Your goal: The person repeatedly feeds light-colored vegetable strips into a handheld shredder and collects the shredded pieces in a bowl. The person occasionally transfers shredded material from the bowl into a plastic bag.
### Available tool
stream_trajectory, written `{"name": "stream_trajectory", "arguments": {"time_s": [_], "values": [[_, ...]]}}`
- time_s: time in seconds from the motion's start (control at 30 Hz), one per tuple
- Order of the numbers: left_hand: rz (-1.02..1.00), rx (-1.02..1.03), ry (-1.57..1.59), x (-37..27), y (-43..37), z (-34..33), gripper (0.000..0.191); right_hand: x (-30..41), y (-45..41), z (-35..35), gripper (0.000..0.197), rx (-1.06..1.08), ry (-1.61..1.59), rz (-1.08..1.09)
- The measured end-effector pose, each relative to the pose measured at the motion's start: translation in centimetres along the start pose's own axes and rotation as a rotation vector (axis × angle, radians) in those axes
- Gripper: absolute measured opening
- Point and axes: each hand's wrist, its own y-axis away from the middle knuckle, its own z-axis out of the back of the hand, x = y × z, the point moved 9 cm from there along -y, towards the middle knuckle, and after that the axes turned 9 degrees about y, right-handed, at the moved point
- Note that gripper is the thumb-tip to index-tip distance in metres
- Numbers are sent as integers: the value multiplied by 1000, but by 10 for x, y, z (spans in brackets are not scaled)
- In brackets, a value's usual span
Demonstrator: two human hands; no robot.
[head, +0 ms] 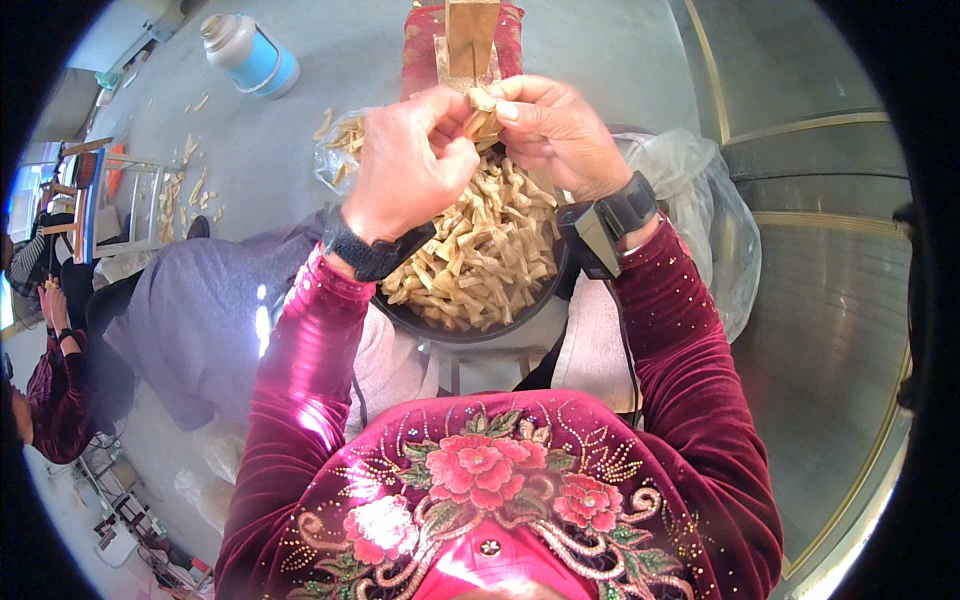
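My left hand point(420, 154) and my right hand point(562, 135) meet at the top centre, both closed on a pale tan folded strip piece point(482, 112), its material not certain. The fingertips of my right hand pinch its knotted-looking upper end; the left fingers hold its left side. Just beyond stands a wooden block with a slit point(471, 45), on a red patterned cloth point(421, 52). Below my hands a round dark basin point(450, 334) holds a heap of similar tan pieces point(480, 255). Both wrists wear black straps.
A clear plastic bag point(337, 161) with tan strips lies left of the basin, another plastic bag point(697, 210) to the right. A blue and white jug point(255, 60) stands on the floor, upper left. Scraps point(196, 187) lie near a metal-framed stool. Another person point(60, 375) sits at far left.
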Motion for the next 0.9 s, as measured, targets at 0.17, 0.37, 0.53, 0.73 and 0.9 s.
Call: {"name": "stream_trajectory", "arguments": {"time_s": [0.17,0.37,0.53,0.73,0.9], "values": [[347,193,166,20,0,-10,11,5,-5,-7,20,-32,158,83],[602,198,1164,20,14,-13,28,41,16,-1,22,-27,298,187],[509,355,767,24,13,-2,33,33,17,8,17,-72,425,163],[229,349,-80,23,3,9,37,12,13,2,12,-58,477,42],[94,278,-59,13,4,0,39,16,11,-3,16,-47,588,117]]}}
